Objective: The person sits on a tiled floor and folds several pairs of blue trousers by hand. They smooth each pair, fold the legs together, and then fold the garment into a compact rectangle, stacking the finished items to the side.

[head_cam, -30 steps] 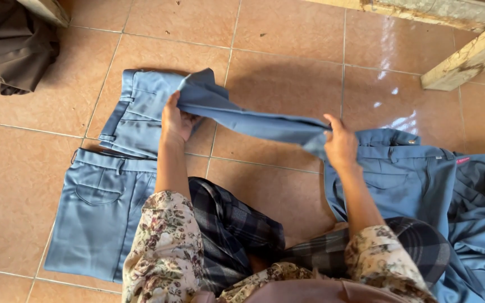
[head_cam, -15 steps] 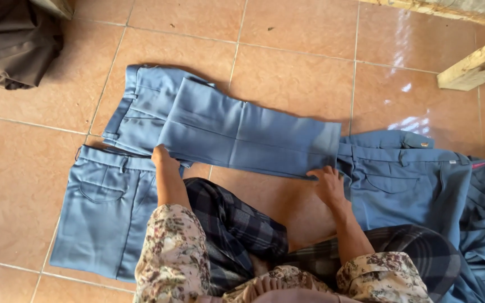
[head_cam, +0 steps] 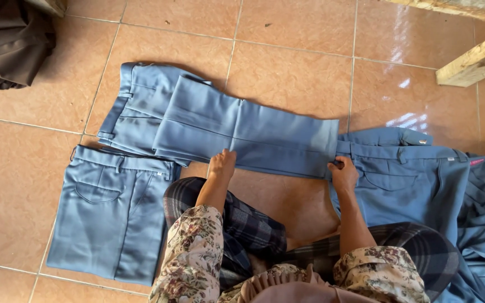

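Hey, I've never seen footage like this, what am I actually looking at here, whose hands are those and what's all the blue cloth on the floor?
One camera, worn on a person's head, looks down at their own bare hands; there is no machine. The person sits on a tiled floor. The left hand rests flat on blue trousers spread out lengthwise. The right hand pinches the hem end of those trousers. A folded blue pair lies to the left, and more blue garments are piled at the right. A dark cloth sits top left.
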